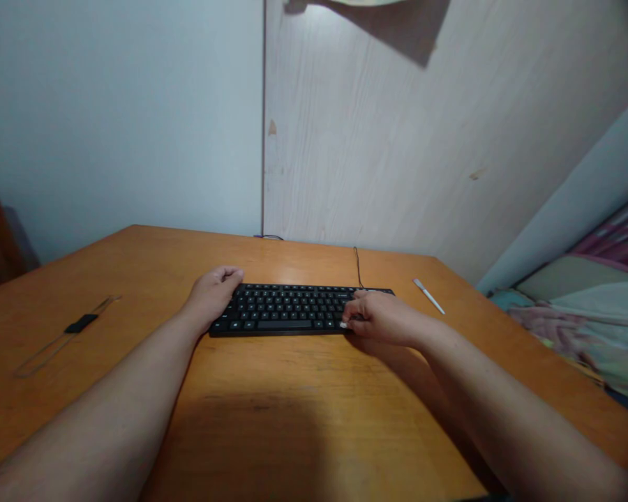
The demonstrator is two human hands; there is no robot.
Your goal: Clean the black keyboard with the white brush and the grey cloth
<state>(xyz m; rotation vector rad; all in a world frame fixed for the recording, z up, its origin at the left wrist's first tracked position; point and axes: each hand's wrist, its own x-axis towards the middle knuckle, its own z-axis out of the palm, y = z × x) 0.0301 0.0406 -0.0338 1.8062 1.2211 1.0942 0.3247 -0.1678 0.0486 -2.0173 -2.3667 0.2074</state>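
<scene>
A black keyboard (287, 307) lies flat on the wooden table, its spacebar side toward me. At its left end, my left hand (213, 294) is closed around the edge, with the thumb on top and the other fingers mostly hidden. My right hand (379, 317) rests over the right part of the keyboard and covers many of its keys. Its fingers are curled into a pinch near the bottom row. A small white bit shows at those fingertips, too small to name.
On the left of the table (272, 425) lies a wire tool with a black middle (81, 323). A slim white stick-like tool (429, 296) lies to the right. The keyboard's cable (358, 267) runs to the back edge by the wall. Bedding (580, 314) is beyond the right edge.
</scene>
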